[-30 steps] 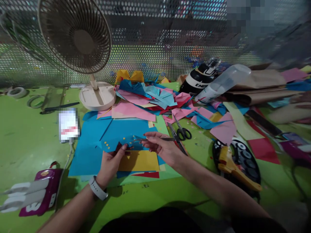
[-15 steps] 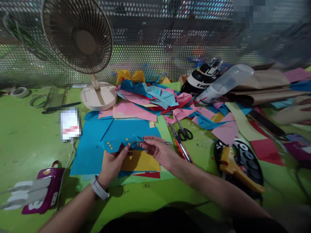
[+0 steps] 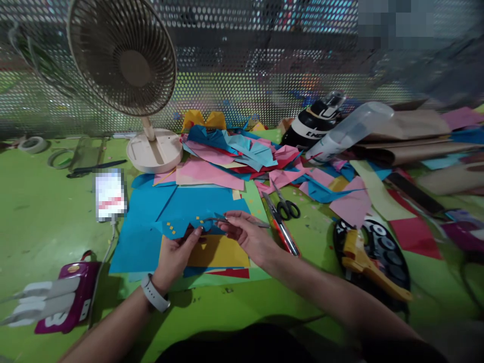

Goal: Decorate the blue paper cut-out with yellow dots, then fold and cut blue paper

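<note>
Blue paper, a small folded piece dotted with tiny yellow squares [image 3: 181, 225], is held just above a yellow paper sheet [image 3: 219, 251] at the middle of the green table [image 3: 45, 222]. The left hand [image 3: 174, 257], a white band at its wrist, pinches the piece's lower edge between thumb and fingers. The right hand [image 3: 247, 237] has its fingers pressed together around a thin pair of metal tweezers [image 3: 234, 221], whose tips meet the piece's right end. Large blue paper sheets [image 3: 151, 212] lie under both. Just right of the right hand lie a red-handled knife [image 3: 282, 229] and black-handled scissors [image 3: 285, 204]. A heap of pink, blue and red paper scraps [image 3: 234, 156] sits behind, a beige desk fan [image 3: 128, 65] at the rear left, a yellow glue gun [image 3: 368, 264] to the right.
</note>
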`<state>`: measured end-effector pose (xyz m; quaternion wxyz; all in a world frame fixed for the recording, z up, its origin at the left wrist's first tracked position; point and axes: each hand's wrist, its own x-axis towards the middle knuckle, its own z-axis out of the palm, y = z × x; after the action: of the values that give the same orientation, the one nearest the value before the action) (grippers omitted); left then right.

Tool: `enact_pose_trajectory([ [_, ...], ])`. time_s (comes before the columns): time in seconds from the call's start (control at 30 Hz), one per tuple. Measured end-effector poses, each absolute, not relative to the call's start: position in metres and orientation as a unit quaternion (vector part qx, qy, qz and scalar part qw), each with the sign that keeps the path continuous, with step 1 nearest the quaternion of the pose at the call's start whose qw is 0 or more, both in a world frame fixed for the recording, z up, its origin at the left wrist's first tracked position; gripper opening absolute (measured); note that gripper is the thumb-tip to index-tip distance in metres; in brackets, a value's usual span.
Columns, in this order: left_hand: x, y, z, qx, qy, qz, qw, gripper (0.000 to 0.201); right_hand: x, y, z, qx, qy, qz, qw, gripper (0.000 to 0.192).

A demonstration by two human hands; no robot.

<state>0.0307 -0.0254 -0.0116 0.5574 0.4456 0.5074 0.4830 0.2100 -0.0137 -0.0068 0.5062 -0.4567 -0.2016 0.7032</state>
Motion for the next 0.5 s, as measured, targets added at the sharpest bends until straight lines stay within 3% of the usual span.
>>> enact_pose_trajectory([
  [0.5,0.0314,-0.0257,-0.0114,0.425,0.509,0.483,0.572,0.024,0.2077,-0.0195,0.0007,-0.468,-0.251,0.664,0.527,0.022],
])
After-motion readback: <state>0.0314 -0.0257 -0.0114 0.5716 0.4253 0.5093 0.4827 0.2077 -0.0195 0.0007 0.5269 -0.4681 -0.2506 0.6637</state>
